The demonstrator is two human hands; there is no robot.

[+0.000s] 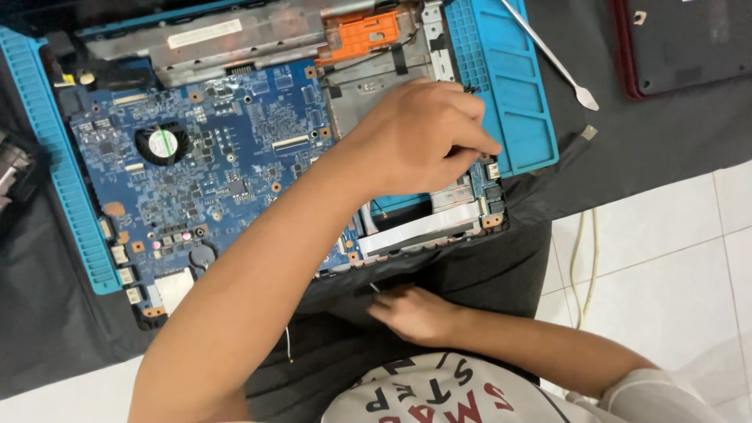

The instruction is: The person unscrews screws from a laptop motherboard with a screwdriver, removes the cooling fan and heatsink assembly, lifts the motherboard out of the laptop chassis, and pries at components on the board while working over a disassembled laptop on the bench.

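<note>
left hand (419, 141), fingers (470, 145) pressed together, reaches the blue motherboard (211, 157) edge just beyond its fingertips; right hand (415, 313) grips dark cloth (470, 266) nearer the body.

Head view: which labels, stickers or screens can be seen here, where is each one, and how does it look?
White label strip: long, narrow rectangle on the grey metal part at the top, tilted slightly.
Round sticker: on the hub of the small black fan, left part of the blue circuit board; white with green.
Yellow sticker: small, at the upper left corner beside the blue mat.
No lit screen is in view.
</note>
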